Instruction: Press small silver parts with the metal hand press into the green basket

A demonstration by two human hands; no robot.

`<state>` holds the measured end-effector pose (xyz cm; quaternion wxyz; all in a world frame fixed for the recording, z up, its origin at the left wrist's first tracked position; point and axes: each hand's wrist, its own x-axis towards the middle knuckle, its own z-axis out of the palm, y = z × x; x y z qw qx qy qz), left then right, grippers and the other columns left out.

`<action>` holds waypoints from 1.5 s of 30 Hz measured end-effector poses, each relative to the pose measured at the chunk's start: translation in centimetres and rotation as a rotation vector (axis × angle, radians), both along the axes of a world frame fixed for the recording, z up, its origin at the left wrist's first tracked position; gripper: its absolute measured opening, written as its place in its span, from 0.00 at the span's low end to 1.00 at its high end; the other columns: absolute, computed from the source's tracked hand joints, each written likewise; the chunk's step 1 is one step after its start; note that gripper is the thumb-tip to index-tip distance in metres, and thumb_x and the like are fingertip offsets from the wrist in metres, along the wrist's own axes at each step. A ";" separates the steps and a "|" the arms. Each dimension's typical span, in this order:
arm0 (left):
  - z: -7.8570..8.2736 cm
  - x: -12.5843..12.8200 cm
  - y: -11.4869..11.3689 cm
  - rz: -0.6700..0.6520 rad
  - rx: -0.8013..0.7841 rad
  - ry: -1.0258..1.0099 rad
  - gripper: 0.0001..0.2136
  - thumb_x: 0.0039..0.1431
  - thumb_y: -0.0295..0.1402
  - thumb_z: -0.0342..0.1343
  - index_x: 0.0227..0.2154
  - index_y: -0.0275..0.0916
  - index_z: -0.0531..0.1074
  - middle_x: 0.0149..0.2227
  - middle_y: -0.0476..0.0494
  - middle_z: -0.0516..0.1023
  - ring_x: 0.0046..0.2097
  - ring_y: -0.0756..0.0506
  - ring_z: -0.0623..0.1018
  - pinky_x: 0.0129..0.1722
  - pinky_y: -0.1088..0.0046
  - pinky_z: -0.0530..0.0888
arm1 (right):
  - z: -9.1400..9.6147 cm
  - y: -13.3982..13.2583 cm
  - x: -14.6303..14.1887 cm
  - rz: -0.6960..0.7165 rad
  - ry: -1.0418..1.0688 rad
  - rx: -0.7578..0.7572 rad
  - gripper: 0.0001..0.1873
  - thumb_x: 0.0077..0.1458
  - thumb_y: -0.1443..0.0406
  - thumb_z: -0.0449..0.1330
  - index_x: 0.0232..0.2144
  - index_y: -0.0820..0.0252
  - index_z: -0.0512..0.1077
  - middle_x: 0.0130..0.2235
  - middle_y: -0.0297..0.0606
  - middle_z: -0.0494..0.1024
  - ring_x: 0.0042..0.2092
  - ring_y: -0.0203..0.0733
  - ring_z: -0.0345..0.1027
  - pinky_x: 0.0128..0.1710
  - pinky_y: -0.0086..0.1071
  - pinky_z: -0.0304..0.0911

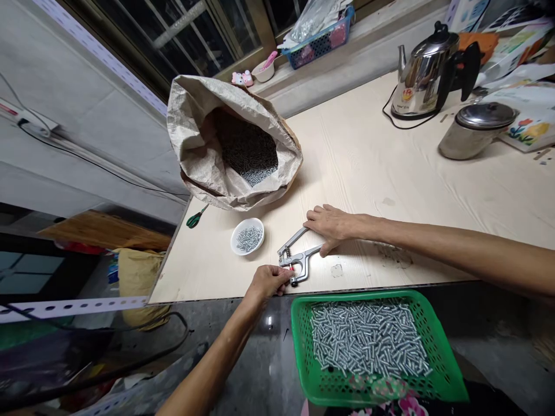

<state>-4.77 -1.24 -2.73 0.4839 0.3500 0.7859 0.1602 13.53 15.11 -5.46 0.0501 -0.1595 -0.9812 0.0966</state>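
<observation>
Silver hand pliers (298, 257) lie on the pale wooden table (390, 190) near its front edge. My right hand (330, 225) wraps round the two handles, fingers closed on them. My left hand (269, 281) pinches a small piece I cannot make out at the pliers' jaw. A small white bowl (247, 236) of little metal parts stands just left of the pliers. A green perforated basket (373, 346) full of silvery screw-like parts sits below the table edge, close to me.
An open paper sack (229, 144) of small metal parts stands at the table's back left, with green-handled scissors (196, 218) beside it. A steel kettle (429, 72) and a lidded steel pot (474, 130) stand at the back right. A blue basket (321, 37) rests on the windowsill.
</observation>
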 end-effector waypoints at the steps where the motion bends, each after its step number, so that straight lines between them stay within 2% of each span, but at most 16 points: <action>1: 0.0 -0.1 -0.2 -0.027 0.001 0.038 0.16 0.45 0.45 0.60 0.19 0.34 0.72 0.13 0.53 0.65 0.17 0.54 0.62 0.20 0.77 0.59 | -0.1 -0.1 0.0 -0.003 0.010 0.005 0.30 0.36 0.46 0.68 0.36 0.61 0.70 0.39 0.43 0.69 0.39 0.47 0.57 0.36 0.38 0.55; 5: 0.2 0.3 -0.5 -0.187 0.239 0.462 0.18 0.52 0.47 0.55 0.23 0.35 0.74 0.22 0.46 0.73 0.26 0.48 0.70 0.27 0.73 0.65 | -0.6 -0.6 0.2 -0.027 0.042 0.007 0.25 0.38 0.50 0.69 0.34 0.59 0.70 0.37 0.41 0.69 0.38 0.45 0.57 0.30 0.35 0.53; 7: 0.3 1.3 0.0 -0.339 0.437 0.622 0.16 0.54 0.44 0.56 0.35 0.35 0.75 0.35 0.41 0.77 0.38 0.44 0.74 0.37 0.69 0.69 | -0.5 -0.9 0.4 -0.046 0.030 -0.002 0.25 0.38 0.50 0.69 0.34 0.59 0.70 0.37 0.42 0.69 0.38 0.46 0.57 0.28 0.34 0.52; 9: 0.4 2.5 0.9 -0.541 0.544 0.679 0.21 0.53 0.40 0.58 0.48 0.36 0.69 0.48 0.37 0.73 0.50 0.41 0.70 0.46 0.64 0.69 | -0.2 -1.3 0.5 -0.058 0.011 -0.011 0.26 0.37 0.51 0.70 0.35 0.60 0.70 0.38 0.43 0.69 0.39 0.47 0.58 0.28 0.34 0.53; 12: 0.5 3.8 2.8 -0.763 0.520 0.739 0.26 0.54 0.37 0.59 0.55 0.37 0.61 0.56 0.36 0.66 0.55 0.39 0.65 0.50 0.60 0.67 | 0.6 -2.1 0.7 -0.064 -0.027 -0.026 0.29 0.37 0.50 0.69 0.37 0.62 0.71 0.39 0.46 0.70 0.40 0.48 0.58 0.29 0.36 0.56; 15: 0.6 4.1 4.3 -0.834 0.440 0.781 0.24 0.54 0.36 0.58 0.53 0.35 0.63 0.51 0.36 0.70 0.50 0.39 0.67 0.47 0.61 0.68 | 1.3 -2.6 0.8 -0.079 -0.065 -0.055 0.24 0.42 0.53 0.68 0.38 0.63 0.71 0.40 0.47 0.70 0.40 0.48 0.60 0.29 0.36 0.58; 19: 0.2 3.6 4.9 -0.812 0.452 0.743 0.17 0.53 0.36 0.58 0.45 0.34 0.70 0.43 0.38 0.73 0.46 0.40 0.69 0.44 0.62 0.68 | 1.6 -3.1 0.9 -0.120 -0.048 -0.080 0.13 0.48 0.60 0.66 0.35 0.61 0.72 0.38 0.44 0.72 0.40 0.45 0.62 0.29 0.34 0.59; 23: -0.9 3.6 4.4 -0.680 0.536 0.679 0.09 0.54 0.33 0.57 0.37 0.37 0.72 0.37 0.42 0.74 0.42 0.42 0.70 0.41 0.64 0.68 | 1.6 -3.8 0.8 -0.115 -0.060 -0.120 0.03 0.55 0.66 0.59 0.32 0.62 0.72 0.35 0.42 0.73 0.38 0.42 0.64 0.33 0.32 0.60; 26: -1.4 3.9 4.1 -0.613 0.565 0.667 0.06 0.54 0.32 0.58 0.34 0.38 0.73 0.35 0.43 0.75 0.41 0.43 0.70 0.41 0.65 0.68 | 1.3 -4.1 0.9 -0.119 -0.064 -0.119 0.06 0.58 0.69 0.55 0.32 0.63 0.72 0.35 0.43 0.73 0.39 0.42 0.64 0.35 0.32 0.61; 28: -1.3 3.8 4.0 -0.599 0.583 0.662 0.10 0.52 0.32 0.60 0.38 0.38 0.73 0.38 0.43 0.76 0.43 0.42 0.71 0.43 0.64 0.69 | 1.1 -4.0 1.2 -0.112 -0.028 -0.113 0.06 0.57 0.66 0.57 0.36 0.63 0.71 0.38 0.44 0.73 0.41 0.44 0.64 0.37 0.34 0.62; 31: -0.2 2.7 3.2 -0.508 0.660 0.658 0.22 0.49 0.36 0.62 0.48 0.38 0.70 0.45 0.39 0.73 0.47 0.41 0.71 0.47 0.63 0.68 | 0.9 -3.7 2.3 -0.078 0.105 -0.115 0.26 0.50 0.58 0.65 0.48 0.66 0.66 0.49 0.52 0.69 0.49 0.50 0.60 0.43 0.39 0.62; 33: 0.7 1.7 2.2 -0.371 0.665 0.682 0.19 0.52 0.39 0.60 0.46 0.36 0.71 0.44 0.38 0.73 0.46 0.42 0.72 0.45 0.65 0.68 | 0.7 -3.8 3.1 -0.065 0.225 -0.103 0.35 0.49 0.56 0.66 0.54 0.68 0.61 0.54 0.55 0.64 0.53 0.52 0.56 0.48 0.41 0.60; 35: 1.3 0.7 0.9 -0.251 0.554 0.726 0.15 0.55 0.43 0.55 0.35 0.35 0.75 0.37 0.39 0.75 0.41 0.43 0.73 0.40 0.67 0.68 | 0.4 -4.2 3.7 -0.073 0.319 -0.088 0.30 0.53 0.58 0.63 0.54 0.65 0.61 0.53 0.51 0.64 0.53 0.50 0.55 0.49 0.41 0.58; 38: 1.4 0.1 -0.4 -0.209 0.261 0.697 0.16 0.53 0.45 0.55 0.22 0.36 0.73 0.26 0.43 0.75 0.32 0.45 0.73 0.31 0.71 0.64 | -0.6 -5.4 3.6 -0.098 0.345 -0.100 0.16 0.56 0.60 0.60 0.46 0.61 0.68 0.44 0.43 0.69 0.46 0.46 0.58 0.44 0.38 0.58; 41: 0.8 0.1 -0.2 -0.224 0.088 0.591 0.15 0.48 0.44 0.59 0.20 0.36 0.73 0.21 0.47 0.73 0.28 0.48 0.72 0.26 0.74 0.59 | -1.7 -6.7 2.4 -0.144 0.323 -0.080 0.07 0.59 0.62 0.57 0.36 0.60 0.70 0.37 0.40 0.70 0.40 0.43 0.58 0.39 0.35 0.55; 45: 1.0 -0.3 1.1 -0.359 0.011 0.600 0.13 0.49 0.40 0.58 0.20 0.35 0.74 0.21 0.46 0.74 0.27 0.48 0.72 0.25 0.74 0.57 | -2.6 -7.1 1.4 -0.185 0.298 0.044 0.06 0.60 0.66 0.55 0.32 0.60 0.69 0.34 0.37 0.70 0.37 0.41 0.57 0.36 0.34 0.51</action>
